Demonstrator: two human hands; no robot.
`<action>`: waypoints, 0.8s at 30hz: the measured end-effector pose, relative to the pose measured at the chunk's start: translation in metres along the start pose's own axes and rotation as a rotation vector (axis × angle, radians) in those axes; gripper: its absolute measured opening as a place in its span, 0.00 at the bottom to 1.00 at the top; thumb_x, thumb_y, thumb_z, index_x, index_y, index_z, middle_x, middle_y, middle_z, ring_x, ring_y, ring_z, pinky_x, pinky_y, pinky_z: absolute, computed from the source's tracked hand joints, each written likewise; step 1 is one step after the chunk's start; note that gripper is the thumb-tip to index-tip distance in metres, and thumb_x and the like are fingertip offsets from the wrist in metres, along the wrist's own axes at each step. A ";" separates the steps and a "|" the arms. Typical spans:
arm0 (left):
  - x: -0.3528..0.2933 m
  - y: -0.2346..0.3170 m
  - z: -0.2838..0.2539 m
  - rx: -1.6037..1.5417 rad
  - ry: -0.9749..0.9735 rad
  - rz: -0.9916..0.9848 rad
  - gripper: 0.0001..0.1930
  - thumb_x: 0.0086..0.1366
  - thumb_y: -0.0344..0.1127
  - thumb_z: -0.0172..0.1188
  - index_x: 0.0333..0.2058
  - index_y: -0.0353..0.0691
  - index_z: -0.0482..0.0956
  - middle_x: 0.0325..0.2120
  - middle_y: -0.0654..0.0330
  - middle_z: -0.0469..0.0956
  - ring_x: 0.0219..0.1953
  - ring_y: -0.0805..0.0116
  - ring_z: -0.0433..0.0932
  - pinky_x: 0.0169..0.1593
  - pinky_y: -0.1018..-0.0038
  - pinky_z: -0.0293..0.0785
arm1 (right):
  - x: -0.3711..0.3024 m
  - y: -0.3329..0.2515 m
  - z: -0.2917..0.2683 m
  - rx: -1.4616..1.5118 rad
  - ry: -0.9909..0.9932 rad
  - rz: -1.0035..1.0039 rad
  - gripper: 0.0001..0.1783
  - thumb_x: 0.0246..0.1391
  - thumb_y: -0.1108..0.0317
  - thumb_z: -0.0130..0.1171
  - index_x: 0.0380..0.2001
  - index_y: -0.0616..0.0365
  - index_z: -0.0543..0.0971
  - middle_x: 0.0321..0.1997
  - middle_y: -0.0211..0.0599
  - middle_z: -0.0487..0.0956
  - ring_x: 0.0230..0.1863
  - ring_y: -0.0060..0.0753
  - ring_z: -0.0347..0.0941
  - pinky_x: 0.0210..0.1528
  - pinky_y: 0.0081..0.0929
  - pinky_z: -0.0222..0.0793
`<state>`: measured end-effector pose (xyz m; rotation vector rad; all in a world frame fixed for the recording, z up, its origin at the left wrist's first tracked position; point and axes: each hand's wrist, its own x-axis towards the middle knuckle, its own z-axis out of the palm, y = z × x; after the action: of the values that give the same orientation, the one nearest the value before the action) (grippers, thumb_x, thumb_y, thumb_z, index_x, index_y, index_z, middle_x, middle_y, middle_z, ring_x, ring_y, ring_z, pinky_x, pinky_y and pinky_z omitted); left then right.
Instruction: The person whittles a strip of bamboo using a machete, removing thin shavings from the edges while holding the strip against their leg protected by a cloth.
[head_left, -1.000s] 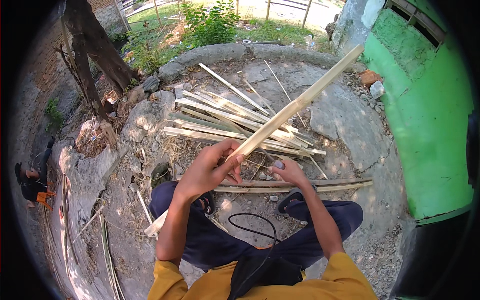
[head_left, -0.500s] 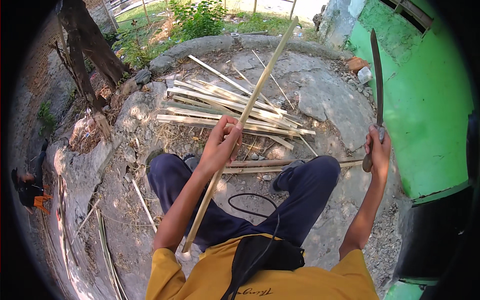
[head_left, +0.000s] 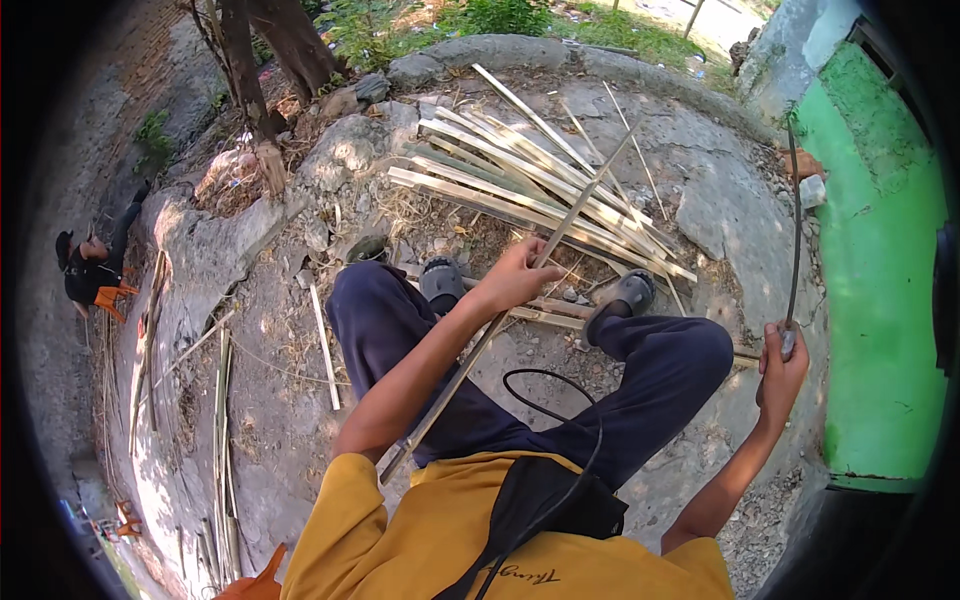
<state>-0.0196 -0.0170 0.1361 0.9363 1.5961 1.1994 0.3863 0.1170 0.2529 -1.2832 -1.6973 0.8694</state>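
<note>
Over the gap between the knees, the left hand [head_left: 515, 278] is closed, thumb and fingers wrapped around a long bamboo strip [head_left: 470, 362] near its middle. The strip slants from beside the left thigh up to a tip above the stacked pieces. Out to the right, the right hand [head_left: 783, 375] is curled firmly around the handle of a machete [head_left: 797, 230], blade upward, well apart from the strip.

Handling, as judged: the strip should be light, stiff in the hand but springy toward its ends, with a risk of splintering along the edges. Mid-length is the sound place to hold it for balance. The machete should be taken by the handle only.

Materials: the strip is slender, straight and dull tan; the blade is dark, thin and slightly curved, with a grey collar. Beyond the feet, a pile of split strips [head_left: 520, 160] shows pale, smooth faces and some greenish skin. Grey clogs [head_left: 632, 290] stand just short of it on cracked, gritty concrete [head_left: 720, 180]. At right rises a green wall [head_left: 880, 330], its painted surface patchy and rough toward the top.
</note>
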 end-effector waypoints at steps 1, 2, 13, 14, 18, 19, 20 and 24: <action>0.000 -0.008 -0.010 -0.054 -0.033 -0.004 0.20 0.74 0.45 0.63 0.56 0.39 0.73 0.24 0.71 0.66 0.17 0.81 0.61 0.22 0.78 0.56 | 0.008 0.005 0.003 -0.063 -0.018 -0.020 0.10 0.67 0.63 0.64 0.39 0.58 0.78 0.20 0.19 0.67 0.19 0.11 0.58 0.20 0.18 0.52; -0.003 -0.014 -0.019 -0.107 -0.071 -0.011 0.21 0.72 0.43 0.65 0.56 0.40 0.73 0.24 0.71 0.67 0.17 0.81 0.61 0.22 0.77 0.57 | 0.016 0.010 0.004 -0.047 -0.053 -0.026 0.10 0.67 0.63 0.64 0.39 0.58 0.78 0.20 0.19 0.67 0.19 0.11 0.58 0.20 0.18 0.52; -0.123 0.062 -0.263 0.571 0.717 0.007 0.12 0.79 0.41 0.52 0.49 0.38 0.70 0.24 0.62 0.71 0.21 0.70 0.70 0.25 0.66 0.67 | 0.066 0.025 0.048 -0.056 -0.118 -0.024 0.08 0.67 0.64 0.64 0.39 0.55 0.77 0.23 0.19 0.71 0.19 0.08 0.59 0.20 0.16 0.51; -0.116 0.022 -0.294 0.775 0.834 0.061 0.14 0.78 0.43 0.54 0.45 0.35 0.74 0.24 0.58 0.73 0.22 0.65 0.72 0.28 0.61 0.69 | 0.068 0.027 0.053 -0.041 -0.126 -0.009 0.08 0.67 0.64 0.64 0.39 0.55 0.77 0.23 0.19 0.71 0.19 0.09 0.59 0.20 0.16 0.52; -0.061 -0.132 -0.351 0.870 0.990 -0.175 0.28 0.67 0.57 0.67 0.30 0.32 0.77 0.19 0.49 0.76 0.24 0.49 0.77 0.34 0.53 0.72 | 0.073 0.040 0.051 -0.093 -0.033 0.026 0.09 0.66 0.63 0.65 0.39 0.56 0.78 0.23 0.20 0.73 0.19 0.09 0.59 0.20 0.16 0.52; -0.056 -0.179 -0.365 0.994 1.006 -0.175 0.28 0.62 0.58 0.71 0.30 0.32 0.77 0.21 0.46 0.79 0.27 0.42 0.80 0.36 0.51 0.74 | 0.074 0.040 0.052 -0.129 -0.036 0.033 0.09 0.66 0.63 0.65 0.38 0.56 0.78 0.23 0.21 0.73 0.19 0.09 0.60 0.19 0.17 0.52; -0.051 -0.220 -0.377 0.865 0.963 -0.283 0.26 0.60 0.55 0.72 0.31 0.33 0.79 0.24 0.44 0.81 0.31 0.39 0.82 0.39 0.50 0.76 | 0.076 0.041 0.051 -0.167 -0.035 0.043 0.10 0.66 0.62 0.65 0.38 0.57 0.79 0.23 0.21 0.73 0.18 0.10 0.60 0.19 0.17 0.52; -0.005 -0.327 -0.364 0.945 0.925 -0.216 0.19 0.58 0.44 0.74 0.31 0.32 0.80 0.27 0.43 0.81 0.34 0.38 0.81 0.41 0.50 0.75 | 0.080 0.055 0.045 -0.398 0.082 0.088 0.14 0.64 0.60 0.68 0.34 0.59 0.80 0.22 0.22 0.71 0.19 0.12 0.59 0.21 0.21 0.53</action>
<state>-0.3813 -0.2042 -0.1356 0.7152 3.0644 0.6928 0.3562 0.2059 0.2016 -1.6435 -1.8163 0.5325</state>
